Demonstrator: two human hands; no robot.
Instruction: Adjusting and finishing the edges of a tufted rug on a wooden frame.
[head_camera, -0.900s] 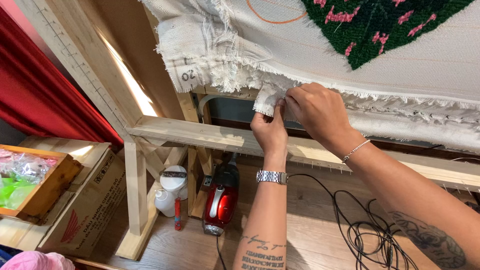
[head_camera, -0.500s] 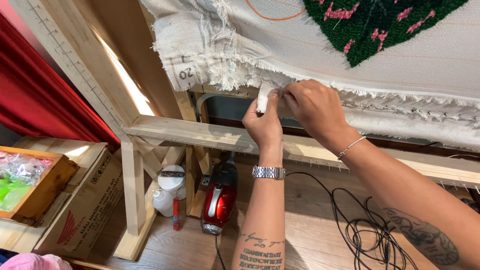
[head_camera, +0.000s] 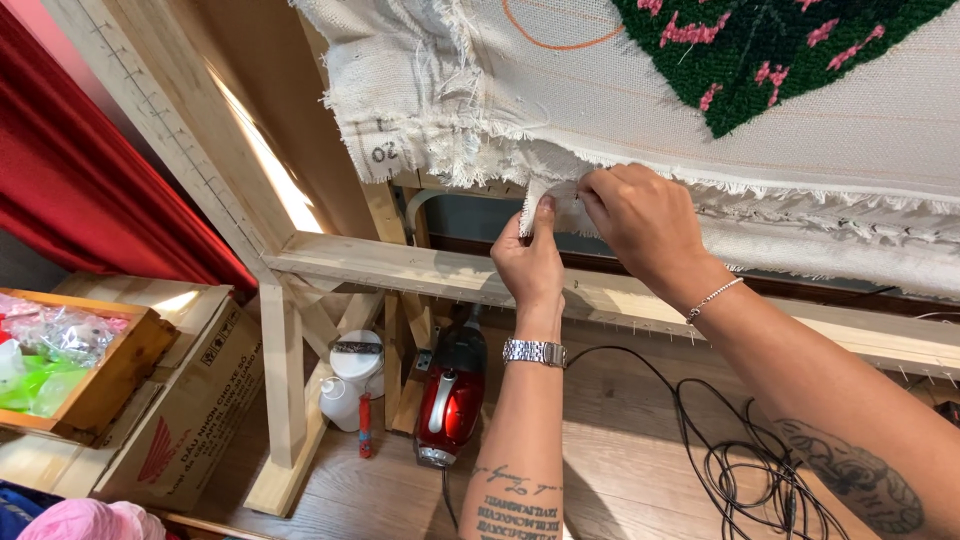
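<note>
A wooden plank floor runs under a pale timber frame. A red curtain hangs at the left beside a wooden tray on cardboard boxes. On the floor stand a red vacuum and a coiled black cable.

Bright, even light with a glaring sunlit streak on the wooden frame post at upper left, soft shadows beneath the crossbeam, focus sharp throughout.
</note>
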